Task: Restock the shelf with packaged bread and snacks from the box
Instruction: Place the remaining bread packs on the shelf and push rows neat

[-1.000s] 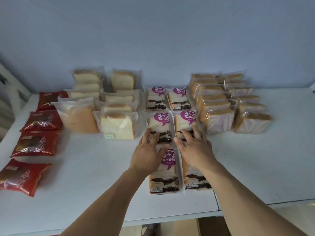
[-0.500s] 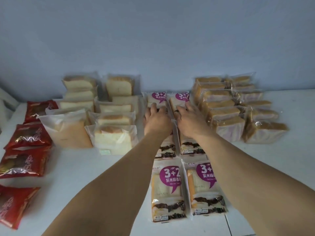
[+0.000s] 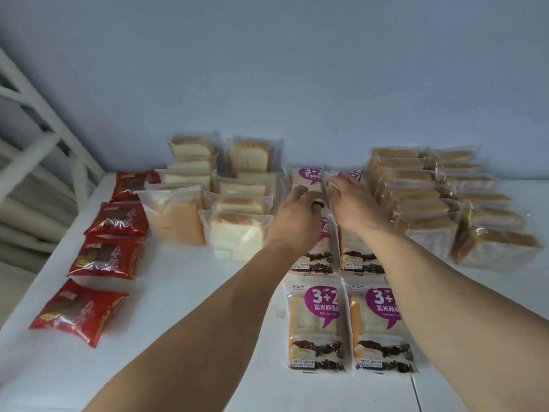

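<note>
Purple-labelled "3+2" bread packs lie in two columns on the white shelf (image 3: 184,307). The front pair (image 3: 315,325) lies flat and untouched, and a middle pair (image 3: 318,257) sits partly under my wrists. My left hand (image 3: 297,215) reaches to the back left pack (image 3: 307,176), its fingers curled on the pack's lower edge. My right hand (image 3: 350,203) has its fingertips curled over the back right pack (image 3: 352,173) and hides most of it. The box is out of view.
Red snack packs (image 3: 80,310) run in a column along the left. Clear bags of white toast (image 3: 237,236) stand left of the purple packs. Brown-crusted loaves (image 3: 427,233) are stacked on the right. A white frame (image 3: 38,114) rises at far left, with a blue wall behind.
Both hands have moved from the front pair over the middle pair to the back pair. Their fingers went from flat to curled. The view has shifted closer.
</note>
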